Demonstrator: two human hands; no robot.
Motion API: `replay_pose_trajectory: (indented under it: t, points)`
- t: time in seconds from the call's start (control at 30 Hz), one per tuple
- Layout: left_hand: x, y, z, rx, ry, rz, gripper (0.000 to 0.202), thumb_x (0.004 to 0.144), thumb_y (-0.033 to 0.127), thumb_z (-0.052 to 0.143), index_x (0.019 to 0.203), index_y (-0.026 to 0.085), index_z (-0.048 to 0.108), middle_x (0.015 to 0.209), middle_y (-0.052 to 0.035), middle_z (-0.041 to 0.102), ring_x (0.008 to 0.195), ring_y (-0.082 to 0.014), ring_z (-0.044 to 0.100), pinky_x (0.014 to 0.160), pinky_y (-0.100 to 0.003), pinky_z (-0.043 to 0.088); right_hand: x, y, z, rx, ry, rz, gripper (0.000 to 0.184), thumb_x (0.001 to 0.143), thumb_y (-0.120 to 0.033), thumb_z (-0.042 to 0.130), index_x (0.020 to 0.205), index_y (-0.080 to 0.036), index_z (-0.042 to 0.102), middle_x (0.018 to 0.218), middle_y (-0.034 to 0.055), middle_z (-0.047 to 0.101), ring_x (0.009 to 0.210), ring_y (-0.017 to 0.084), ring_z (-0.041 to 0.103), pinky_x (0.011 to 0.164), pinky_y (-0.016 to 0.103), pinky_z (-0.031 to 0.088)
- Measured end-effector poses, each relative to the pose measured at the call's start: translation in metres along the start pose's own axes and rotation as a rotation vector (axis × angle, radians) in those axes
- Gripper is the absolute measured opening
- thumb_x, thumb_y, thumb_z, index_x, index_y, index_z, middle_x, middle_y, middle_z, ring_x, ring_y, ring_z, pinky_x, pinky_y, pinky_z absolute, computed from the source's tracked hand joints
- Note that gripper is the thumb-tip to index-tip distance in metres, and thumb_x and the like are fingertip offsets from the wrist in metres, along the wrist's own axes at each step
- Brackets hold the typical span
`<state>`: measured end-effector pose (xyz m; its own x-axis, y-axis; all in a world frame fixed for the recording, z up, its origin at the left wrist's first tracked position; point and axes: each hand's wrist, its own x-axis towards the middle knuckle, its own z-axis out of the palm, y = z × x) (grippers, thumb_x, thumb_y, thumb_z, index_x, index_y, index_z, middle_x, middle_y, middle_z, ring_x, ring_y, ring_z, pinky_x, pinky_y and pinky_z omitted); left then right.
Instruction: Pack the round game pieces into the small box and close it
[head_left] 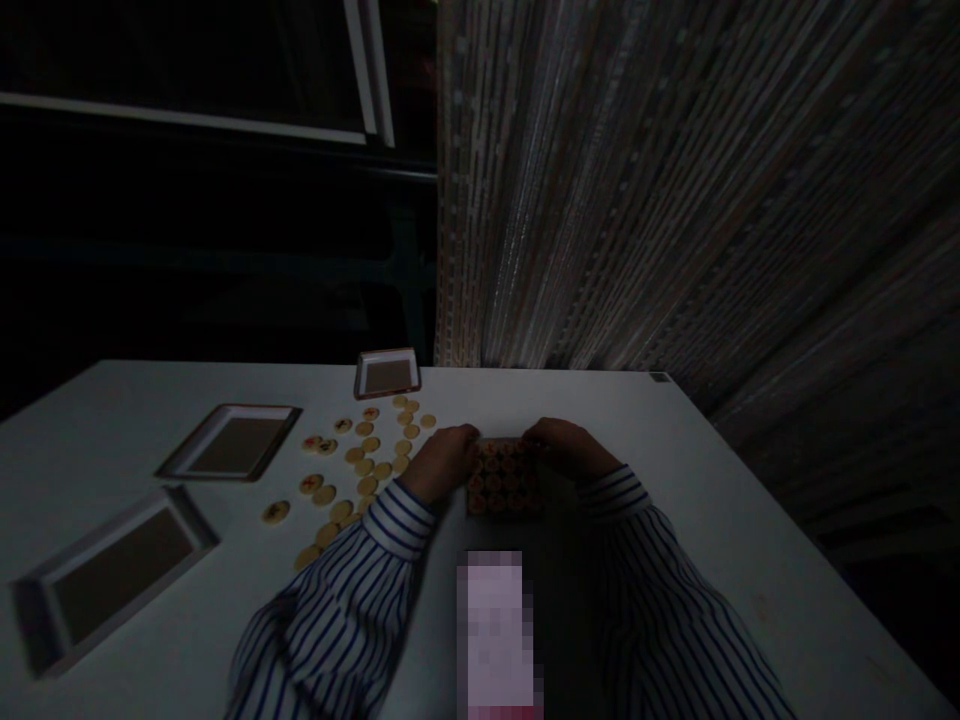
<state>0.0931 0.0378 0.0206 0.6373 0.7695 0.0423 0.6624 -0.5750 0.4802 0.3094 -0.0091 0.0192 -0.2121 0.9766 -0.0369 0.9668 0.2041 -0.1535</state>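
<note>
A small box (503, 513) filled with rows of round Chinese chess pieces (501, 477) lies on the white table in front of me. The pieces in it bear reddish marks, dim in the low light. At the box's far left corner, my left hand (448, 460) is closed with its fingertips on the edge. My right hand (568, 447) grips the far right corner in the same way. Fingers on both hands are partly hidden in shadow. Left of my left forearm, several loose Chinese chess pieces (364, 467) are scattered, some blank side up and others showing characters.
On the table's left side are an open tray (259, 477) and a larger open box part (202, 510). A smaller tray (361, 394) stands near the far edge. A hanging curtain (570, 180) borders the table's far side. A pixelated pale rectangle (496, 630) covers the near middle.
</note>
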Motion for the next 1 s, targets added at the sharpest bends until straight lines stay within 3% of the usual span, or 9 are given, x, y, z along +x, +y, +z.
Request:
replay_pose_trajectory:
  t: [1.0]
  points:
    - [0.0007, -0.0011, 0.0006, 0.015, -0.001, -0.001, 0.029, 0.083, 0.023, 0.040, 0.104, 0.015, 0.058, 0.099, -0.0107, 0.065, 0.092, -0.0188, 0.059, 0.076, -0.027, 0.043, -0.0024, -0.0076, -0.0067, -0.035, -0.031, 0.032, 0.023, 0.081, -0.026, 0.048, 0.098, -0.020, 0.063, 0.096, 0.0060, 0.063, 0.088, 0.015, 0.057, 0.073, 0.023, 0.042]
